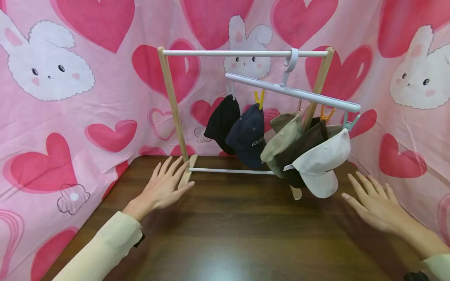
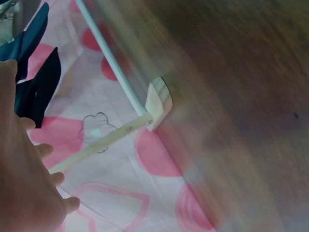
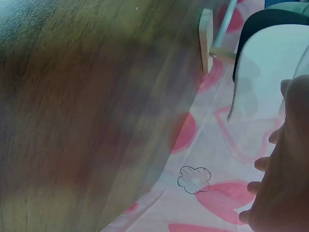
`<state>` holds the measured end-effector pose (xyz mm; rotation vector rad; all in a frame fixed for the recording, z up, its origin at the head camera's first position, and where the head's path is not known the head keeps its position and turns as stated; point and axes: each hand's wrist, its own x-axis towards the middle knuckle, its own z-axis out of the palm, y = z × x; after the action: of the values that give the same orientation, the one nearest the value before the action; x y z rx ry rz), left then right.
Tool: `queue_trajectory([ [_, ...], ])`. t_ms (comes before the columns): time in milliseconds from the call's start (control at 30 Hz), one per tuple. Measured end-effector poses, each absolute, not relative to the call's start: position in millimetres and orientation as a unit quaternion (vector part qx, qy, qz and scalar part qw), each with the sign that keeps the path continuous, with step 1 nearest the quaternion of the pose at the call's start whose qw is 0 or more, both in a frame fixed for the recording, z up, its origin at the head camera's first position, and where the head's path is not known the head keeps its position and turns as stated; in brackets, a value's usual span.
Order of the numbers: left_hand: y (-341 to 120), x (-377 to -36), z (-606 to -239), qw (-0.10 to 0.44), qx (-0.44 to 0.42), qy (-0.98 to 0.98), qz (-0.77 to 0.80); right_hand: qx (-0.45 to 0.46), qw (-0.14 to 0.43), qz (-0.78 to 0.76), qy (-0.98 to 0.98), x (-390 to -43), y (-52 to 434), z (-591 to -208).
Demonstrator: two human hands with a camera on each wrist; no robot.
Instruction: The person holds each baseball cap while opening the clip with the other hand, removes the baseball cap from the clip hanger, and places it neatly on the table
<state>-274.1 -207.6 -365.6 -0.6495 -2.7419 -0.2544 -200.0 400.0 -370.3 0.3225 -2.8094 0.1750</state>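
Note:
A small wooden rack (image 1: 171, 102) with white rods stands at the back of a dark wooden table (image 1: 232, 230). From its top rod hangs a white clip hanger (image 1: 291, 92) carrying several caps: black (image 1: 222, 121), navy (image 1: 247, 134), olive (image 1: 281, 143), dark brown (image 1: 302, 150) and cream (image 1: 322, 162). My left hand (image 1: 165, 185) hovers flat with fingers spread, holding nothing, just beside the rack's left foot (image 1: 187, 175). My right hand (image 1: 372, 201) is spread too, below and right of the cream cap, apart from it. In the blurred wrist views, my left hand (image 2: 24, 183) faces the foot (image 2: 158, 101) and my right hand (image 3: 285, 169) faces the cream cap (image 3: 270, 67).
A pink cloth (image 1: 70, 117) with hearts and rabbits hangs behind and at both sides, close to the table's edges. The rack's lower white rod (image 1: 232, 171) runs low across the back. Bare tabletop lies in front of the rack.

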Motion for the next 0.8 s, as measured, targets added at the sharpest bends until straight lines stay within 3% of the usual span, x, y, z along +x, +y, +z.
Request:
queue_trajectory([
  [400,-188.3,-278.1,-354.5,0.181,-0.241,-0.945,-0.125,0.152,0.216,0.079,-0.961,-204.4,403.8,-352.0],
  [800,-166.4,-280.5,-345.9,0.194,-0.264,-0.932,-0.155,0.131,0.221,0.122,-0.959,-203.2,395.6,-326.0],
])
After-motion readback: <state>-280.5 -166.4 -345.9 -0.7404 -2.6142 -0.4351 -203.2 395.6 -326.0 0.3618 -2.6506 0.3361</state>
